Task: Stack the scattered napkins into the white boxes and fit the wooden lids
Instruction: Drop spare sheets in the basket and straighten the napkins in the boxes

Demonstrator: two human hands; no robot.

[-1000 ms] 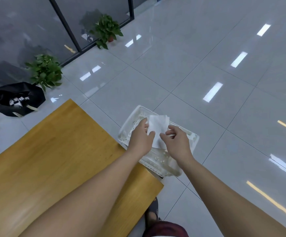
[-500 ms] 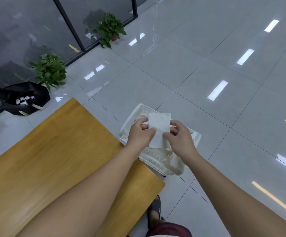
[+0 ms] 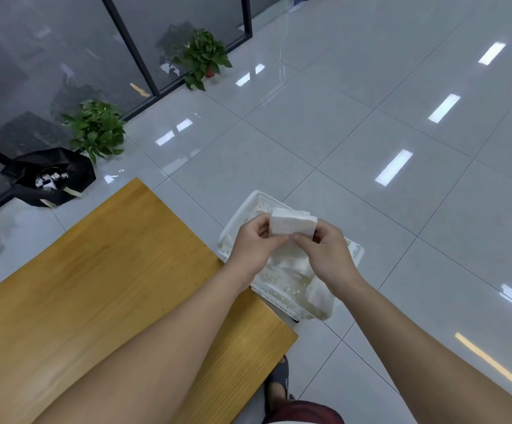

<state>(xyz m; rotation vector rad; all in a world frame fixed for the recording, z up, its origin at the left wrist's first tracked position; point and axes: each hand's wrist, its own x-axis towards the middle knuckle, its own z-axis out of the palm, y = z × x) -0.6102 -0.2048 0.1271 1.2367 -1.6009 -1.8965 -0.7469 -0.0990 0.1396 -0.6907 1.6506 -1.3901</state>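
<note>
1. Floor [image 3: 325, 142]: glossy pale grey tiles with light reflections, fills most of the view.
2. Glass wall [image 3: 49, 56]: dark, black frames, upper left.
3. Desk [image 3: 101, 286]: orange-brown wood, lower left, its corner pointing lower right; both forearms cross over it.
4. White basket [image 3: 239, 215]: perforated plastic, sits off the desk's right edge, just beside it; loose napkins [image 3: 291, 267] lie inside, partly hidden by the hands.
5. Black bag [image 3: 49, 175]: on the floor at left, open top, white items inside too small to tell.
6. Two potted plants: one [image 3: 95, 130] next to the bag, one [image 3: 201, 58] farther back by the glass.
7. Left hand [image 3: 256, 243]: fingers curled, thumb and fingertips pinching the left edge of the folded napkin.
8. Right hand [image 3: 328, 255]: fingers curled, pinching the napkin's lower right edge; thumbs of both hands nearly meet under it.
9. Folded napkin [image 3: 293, 223]: white, small stack of layers visible at its top edge, held up in the air above the basket between both hands.
10. Sandalled foot [image 3: 279, 377]: on the floor below the desk corner, bottom edge.
</note>
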